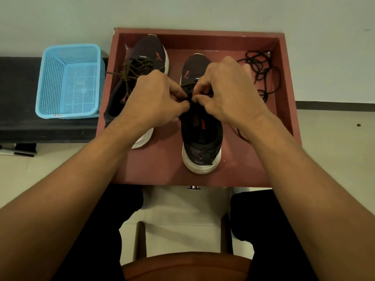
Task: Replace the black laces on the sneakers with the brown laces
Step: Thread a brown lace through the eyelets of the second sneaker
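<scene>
On the red-brown rimmed wooden table (162,171), the left dark fabric sneaker with white sole (146,51) already carries a brown cord lace (132,72). The right dark sneaker (200,138) appears nearly laced: the left hand (154,98) and right hand (227,88) each pinch lace at its upper eyelets. The removed black laces (261,72) lie heaped at the table's right wall.

Forearms (77,175) bare to frame edge; left hand (154,98), right hand (229,92) uncovered, skin creased at knuckles; black trousers (259,216), plain fabric, on both thighs
</scene>
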`<move>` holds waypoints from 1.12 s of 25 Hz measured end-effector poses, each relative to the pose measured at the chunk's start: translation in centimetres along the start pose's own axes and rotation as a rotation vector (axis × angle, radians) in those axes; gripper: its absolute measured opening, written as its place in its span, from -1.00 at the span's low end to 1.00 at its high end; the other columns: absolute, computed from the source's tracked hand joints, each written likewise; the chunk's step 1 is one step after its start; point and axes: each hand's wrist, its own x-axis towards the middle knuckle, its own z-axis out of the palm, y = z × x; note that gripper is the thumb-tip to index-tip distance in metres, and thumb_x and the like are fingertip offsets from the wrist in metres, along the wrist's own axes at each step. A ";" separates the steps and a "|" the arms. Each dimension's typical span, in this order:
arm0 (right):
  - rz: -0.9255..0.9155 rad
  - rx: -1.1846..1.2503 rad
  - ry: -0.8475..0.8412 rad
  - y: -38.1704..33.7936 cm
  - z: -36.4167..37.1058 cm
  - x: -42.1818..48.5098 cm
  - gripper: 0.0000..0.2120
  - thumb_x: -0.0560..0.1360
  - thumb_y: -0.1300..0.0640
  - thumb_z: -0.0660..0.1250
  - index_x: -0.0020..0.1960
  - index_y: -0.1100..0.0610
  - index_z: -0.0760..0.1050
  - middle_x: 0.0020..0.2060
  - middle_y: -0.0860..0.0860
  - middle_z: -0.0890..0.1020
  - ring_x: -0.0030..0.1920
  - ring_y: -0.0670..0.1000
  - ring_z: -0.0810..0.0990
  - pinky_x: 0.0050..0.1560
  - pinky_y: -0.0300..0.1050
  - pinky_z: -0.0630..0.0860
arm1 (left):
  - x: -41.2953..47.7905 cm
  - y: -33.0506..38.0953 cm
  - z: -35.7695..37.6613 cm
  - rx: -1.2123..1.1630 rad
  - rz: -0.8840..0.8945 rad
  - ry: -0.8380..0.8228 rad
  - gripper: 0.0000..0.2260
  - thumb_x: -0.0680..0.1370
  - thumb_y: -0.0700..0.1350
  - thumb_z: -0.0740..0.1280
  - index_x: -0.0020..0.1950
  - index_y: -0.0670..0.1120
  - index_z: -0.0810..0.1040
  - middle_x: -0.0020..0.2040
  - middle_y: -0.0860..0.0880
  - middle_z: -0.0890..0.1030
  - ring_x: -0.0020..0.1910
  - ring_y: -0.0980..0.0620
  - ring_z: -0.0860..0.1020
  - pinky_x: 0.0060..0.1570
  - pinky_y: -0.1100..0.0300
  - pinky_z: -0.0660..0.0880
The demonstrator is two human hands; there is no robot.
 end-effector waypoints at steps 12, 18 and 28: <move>0.076 -0.099 0.072 -1.1 0.3 -0.4 -0.85 0.52 -0.15 0.45 -0.05 -0.10 0.72 -0.22 -0.16 0.66 0.15 0.01 0.53 0.24 0.13 0.35 | 0.2 -0.2 -0.1 0.010 0.017 -0.017 -0.89 0.55 -0.07 0.51 0.07 0.01 0.76 -0.19 0.04 0.74 -0.34 0.21 0.68 -0.11 0.31 0.66; 0.039 -0.099 0.032 -1.0 0.4 -0.3 -0.85 0.54 -0.14 0.42 -0.07 -0.10 0.71 -0.23 -0.16 0.62 0.14 0.03 0.51 0.16 0.10 0.31 | 0.3 -0.3 0.0 0.017 0.022 -0.016 -0.89 0.56 -0.08 0.49 0.07 -0.01 0.75 -0.20 0.04 0.73 -0.35 0.23 0.67 -0.21 0.45 0.58; -0.021 -0.104 -0.011 -0.7 0.8 -0.1 -0.84 0.61 -0.08 0.38 0.00 -0.07 0.71 -0.19 -0.11 0.58 0.17 0.05 0.46 0.08 0.01 0.19 | 0.2 -0.1 0.0 0.060 0.092 0.004 -0.88 0.56 -0.03 0.49 0.07 0.01 0.75 -0.20 0.08 0.72 -0.32 0.27 0.65 -0.13 0.38 0.59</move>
